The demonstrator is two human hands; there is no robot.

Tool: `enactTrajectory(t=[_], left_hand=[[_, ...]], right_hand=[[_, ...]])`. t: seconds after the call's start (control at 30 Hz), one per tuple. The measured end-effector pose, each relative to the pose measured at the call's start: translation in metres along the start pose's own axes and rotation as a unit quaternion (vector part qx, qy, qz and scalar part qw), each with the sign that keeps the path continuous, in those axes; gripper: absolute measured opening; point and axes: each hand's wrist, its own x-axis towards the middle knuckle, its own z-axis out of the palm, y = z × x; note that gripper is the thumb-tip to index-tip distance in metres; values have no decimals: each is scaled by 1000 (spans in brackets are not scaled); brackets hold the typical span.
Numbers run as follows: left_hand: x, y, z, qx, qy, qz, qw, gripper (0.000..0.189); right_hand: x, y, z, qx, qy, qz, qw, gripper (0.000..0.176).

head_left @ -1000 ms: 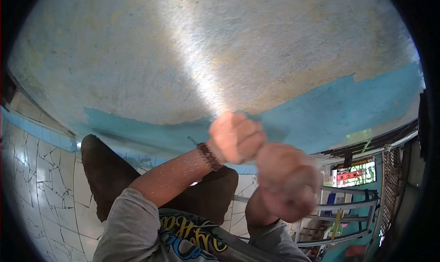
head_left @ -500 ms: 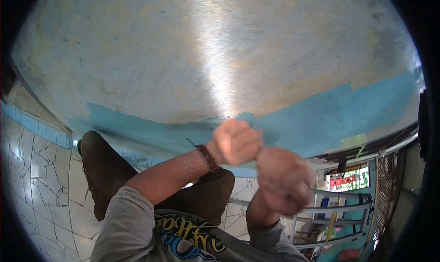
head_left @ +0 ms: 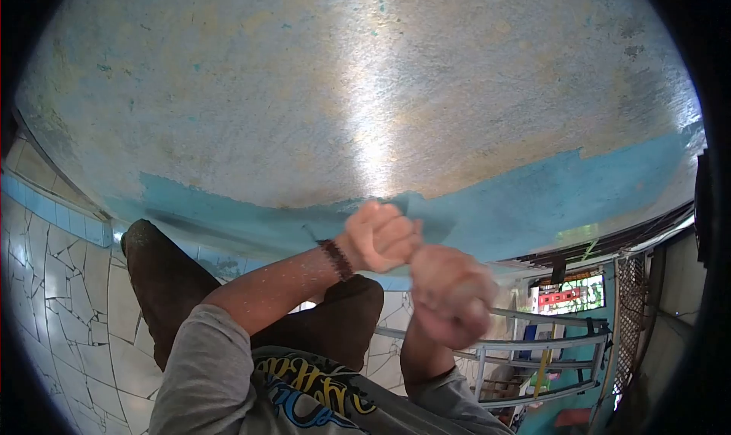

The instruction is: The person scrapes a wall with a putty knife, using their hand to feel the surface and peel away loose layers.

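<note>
My left hand (head_left: 381,237) is closed in a fist in front of the lower, blue-painted part of the wall (head_left: 518,188). A dark braided bracelet (head_left: 336,259) circles the left wrist. Just right of it and lower, my right hand (head_left: 454,294) is closed too, slightly blurred by motion. The two fists touch or nearly touch. Whatever they may grip is hidden by the fingers.
Bare, patchy grey plaster (head_left: 251,92) covers the upper wall. My bent legs in brown trousers (head_left: 171,283) rest over a cracked-pattern tile floor (head_left: 76,305). A metal ladder-like frame (head_left: 533,344) and a window (head_left: 571,294) are at the right.
Both hands have moved a little to the left in the view, the right hand slightly more than the left. The whole view has also shifted slightly.
</note>
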Motion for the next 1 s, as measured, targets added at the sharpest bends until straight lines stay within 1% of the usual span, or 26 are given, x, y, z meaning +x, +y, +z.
enactTrajectory(t=[0.07,0.1,0.2,0.3,0.37,0.43,0.5,0.57,0.63,0.7,0.73,0.77,0.8,0.87,0.9,0.97,1.0], left_hand=[[-25,-5,-8,26,-29,-14,999,23],[-20,-3,-9,30,-30,-25,999,24],[-2,3,-4,11,-2,10,1000,30],[1,-1,-3,-6,5,19,1000,30],[-28,-5,-10,1,-55,-7,998,30],[-32,-5,-17,5,-101,-17,995,30],[-22,3,-12,-6,-70,0,998,31],[-6,-3,-9,-9,-49,11,999,29],[-1,-1,-8,-21,-43,5,999,25],[-28,-4,-8,3,-44,-14,999,25],[-34,-6,-12,17,-45,-22,999,25],[-40,-6,-13,28,-52,-11,998,25],[-34,-5,-15,23,-54,-9,998,25],[-20,0,-13,12,-60,-10,998,24],[-14,-2,-12,14,-44,-2,999,24],[-8,-4,-9,10,-13,10,1000,23],[-16,-2,-12,17,-17,0,1000,25]], right_hand=[[-5,15,-4,10,-27,32,999,36],[-6,14,-4,21,-29,24,999,34],[3,-7,1,23,-36,-4,999,32],[0,-2,0,27,-16,-25,999,33],[-6,11,2,14,-29,-1,999,34],[-13,18,-3,8,-25,18,999,36],[-12,2,-4,-25,-16,31,999,35],[1,-5,-1,43,-38,-30,998,31],[-1,4,-1,29,-24,-15,999,32],[-8,19,-2,-6,-31,-10,999,33],[-11,21,-5,4,-32,4,999,33],[-14,22,-7,17,-34,20,999,33],[-15,22,-6,31,-39,37,998,33],[-8,6,-4,58,-33,18,998,32],[-5,3,-2,73,-30,8,997,32],[-5,13,-2,56,-36,3,998,33],[-8,16,-4,44,-40,0,998,33]])
